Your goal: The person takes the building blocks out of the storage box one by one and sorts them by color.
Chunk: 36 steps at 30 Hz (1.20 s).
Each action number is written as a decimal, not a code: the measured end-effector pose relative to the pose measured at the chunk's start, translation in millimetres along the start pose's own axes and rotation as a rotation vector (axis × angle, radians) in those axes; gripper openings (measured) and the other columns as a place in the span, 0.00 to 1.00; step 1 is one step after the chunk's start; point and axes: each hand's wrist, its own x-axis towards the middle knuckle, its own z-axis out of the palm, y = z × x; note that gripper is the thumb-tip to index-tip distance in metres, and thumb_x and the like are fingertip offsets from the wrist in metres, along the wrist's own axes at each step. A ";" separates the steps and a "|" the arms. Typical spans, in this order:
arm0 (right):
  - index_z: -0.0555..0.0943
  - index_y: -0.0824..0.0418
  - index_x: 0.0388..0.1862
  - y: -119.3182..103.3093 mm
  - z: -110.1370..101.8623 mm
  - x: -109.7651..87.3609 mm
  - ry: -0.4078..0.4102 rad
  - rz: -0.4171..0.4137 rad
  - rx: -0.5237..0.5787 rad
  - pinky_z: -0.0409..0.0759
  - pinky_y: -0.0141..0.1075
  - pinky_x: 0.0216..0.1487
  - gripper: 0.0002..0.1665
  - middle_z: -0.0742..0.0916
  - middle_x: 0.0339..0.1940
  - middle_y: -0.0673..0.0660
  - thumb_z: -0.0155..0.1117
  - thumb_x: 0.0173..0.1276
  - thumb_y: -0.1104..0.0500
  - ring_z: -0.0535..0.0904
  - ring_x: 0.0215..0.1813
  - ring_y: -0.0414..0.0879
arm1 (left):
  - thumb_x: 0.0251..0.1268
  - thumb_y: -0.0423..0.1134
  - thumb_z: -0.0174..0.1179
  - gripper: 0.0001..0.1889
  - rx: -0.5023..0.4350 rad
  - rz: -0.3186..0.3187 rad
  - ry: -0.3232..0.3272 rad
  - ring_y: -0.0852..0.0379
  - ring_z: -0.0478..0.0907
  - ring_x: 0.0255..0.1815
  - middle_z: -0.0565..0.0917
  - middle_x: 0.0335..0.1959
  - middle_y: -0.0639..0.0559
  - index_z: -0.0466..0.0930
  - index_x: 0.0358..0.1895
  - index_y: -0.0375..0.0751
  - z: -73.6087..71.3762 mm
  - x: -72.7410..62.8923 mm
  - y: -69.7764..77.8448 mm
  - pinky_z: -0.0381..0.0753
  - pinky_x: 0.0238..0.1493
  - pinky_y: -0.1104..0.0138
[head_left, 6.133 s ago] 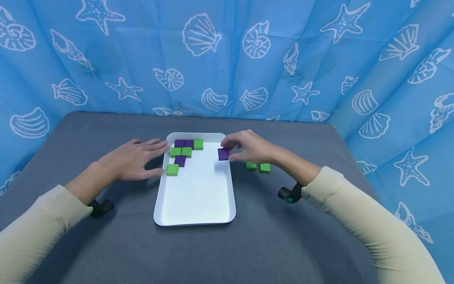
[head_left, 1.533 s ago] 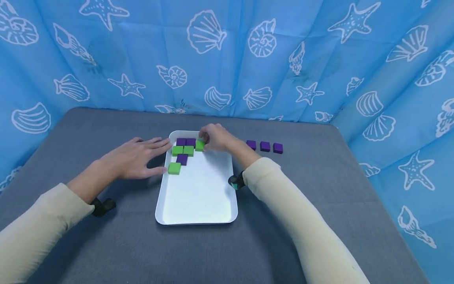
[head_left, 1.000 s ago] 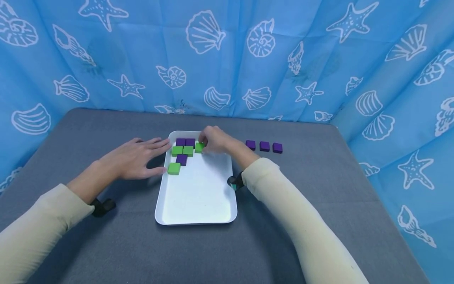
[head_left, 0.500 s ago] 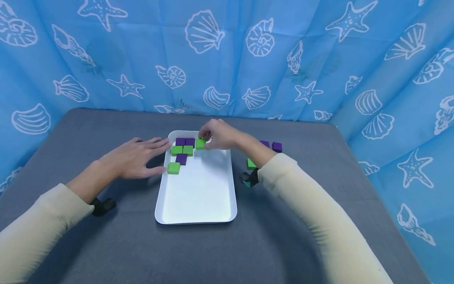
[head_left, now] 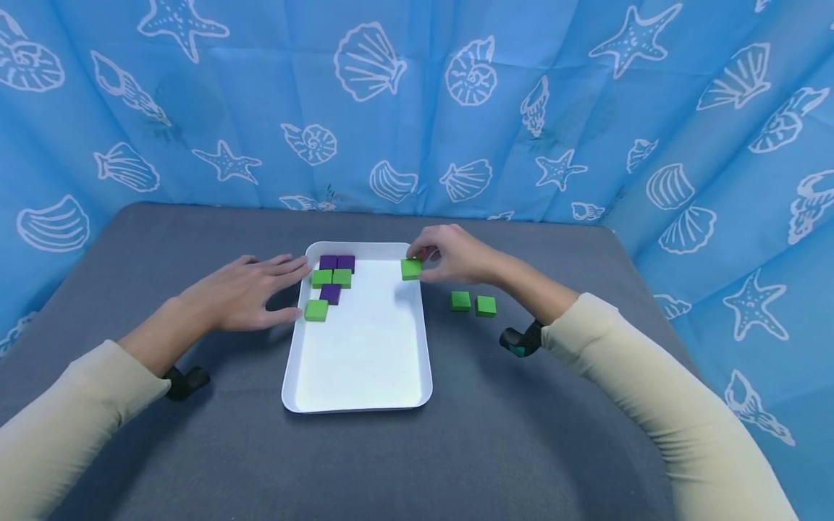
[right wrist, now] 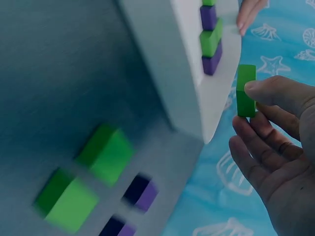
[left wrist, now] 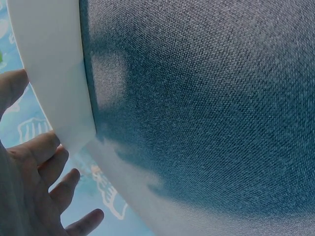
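At table [head_left: 365, 467]: pinching grn block [head_left: 411, 270] w/ R hand [head_left: 460, 253], empty L hand [head_left: 250, 294] spread by tray [head_left: 365, 354]; may bump tray if carried low.

Blue curtain [head_left: 423, 123] (faint motifs [head_left: 330, 192], perhaps plants) behind grey table [head_left: 469, 449].

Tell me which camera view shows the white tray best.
The head view: it shows the white tray nearly whole, from above, with most of its inside visible. The left wrist view catches only a stretch of its outer side; the right wrist view shows one end, the rest cut off.
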 end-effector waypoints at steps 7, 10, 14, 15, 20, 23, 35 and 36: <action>0.85 0.65 0.52 32.5 -7.1 -47.1 0.058 0.041 -0.018 0.81 0.49 0.49 0.17 0.85 0.43 0.57 0.69 0.63 0.65 0.82 0.47 0.56 | 0.69 0.68 0.48 0.44 -0.007 -0.001 0.000 0.36 0.56 0.77 0.58 0.79 0.43 0.55 0.79 0.44 -0.5 -1.0 -0.2 0.58 0.66 0.32; 0.84 0.67 0.52 44.8 -6.6 -63.5 0.080 0.069 0.005 0.81 0.51 0.51 0.18 0.85 0.44 0.58 0.70 0.62 0.67 0.82 0.49 0.57 | 0.69 0.68 0.48 0.44 -0.002 -0.001 0.001 0.36 0.56 0.77 0.58 0.79 0.42 0.56 0.79 0.44 -0.5 -1.2 -0.5 0.58 0.66 0.32; 0.83 0.68 0.53 58.2 -5.9 -81.4 0.100 0.100 0.025 0.81 0.51 0.53 0.19 0.85 0.45 0.59 0.70 0.62 0.69 0.83 0.50 0.57 | 0.69 0.69 0.48 0.44 -0.003 -0.001 0.003 0.36 0.56 0.77 0.58 0.79 0.43 0.55 0.79 0.44 0.0 -1.4 -0.6 0.58 0.66 0.32; 0.83 0.69 0.53 60.9 -6.3 -85.3 0.106 0.110 0.031 0.81 0.51 0.53 0.19 0.85 0.45 0.60 0.70 0.62 0.69 0.83 0.50 0.57 | 0.69 0.69 0.48 0.44 -0.005 -0.003 0.003 0.36 0.56 0.77 0.58 0.79 0.43 0.55 0.79 0.44 0.2 -1.2 -0.5 0.58 0.66 0.32; 0.82 0.69 0.54 71.4 -9.3 -101.4 0.122 0.152 0.058 0.81 0.54 0.54 0.19 0.85 0.46 0.60 0.69 0.62 0.70 0.82 0.51 0.58 | 0.69 0.69 0.47 0.44 -0.008 -0.006 0.002 0.36 0.56 0.77 0.57 0.79 0.43 0.55 0.79 0.44 1.4 -0.2 -0.3 0.58 0.66 0.32; 0.81 0.70 0.55 78.1 -9.4 -110.7 0.123 0.171 0.068 0.80 0.54 0.55 0.20 0.85 0.48 0.61 0.69 0.62 0.71 0.82 0.52 0.58 | 0.69 0.69 0.48 0.44 -0.009 -0.005 0.003 0.36 0.56 0.77 0.57 0.79 0.43 0.54 0.79 0.44 1.8 0.1 -0.7 0.57 0.66 0.32; 0.81 0.71 0.55 103.8 7.4 -144.5 0.129 0.234 0.049 0.81 0.50 0.51 0.22 0.85 0.49 0.63 0.71 0.61 0.70 0.82 0.49 0.55 | 0.70 0.67 0.48 0.43 -0.002 0.007 0.007 0.37 0.57 0.77 0.58 0.79 0.43 0.55 0.79 0.43 1.8 0.4 -1.4 0.59 0.65 0.32; 0.80 0.71 0.56 105.5 9.3 -145.6 0.131 0.227 0.055 0.81 0.51 0.51 0.23 0.85 0.50 0.63 0.71 0.61 0.70 0.82 0.50 0.55 | 0.70 0.67 0.48 0.43 -0.002 0.006 0.007 0.37 0.56 0.77 0.58 0.79 0.43 0.55 0.79 0.43 1.8 0.2 -1.4 0.59 0.65 0.32</action>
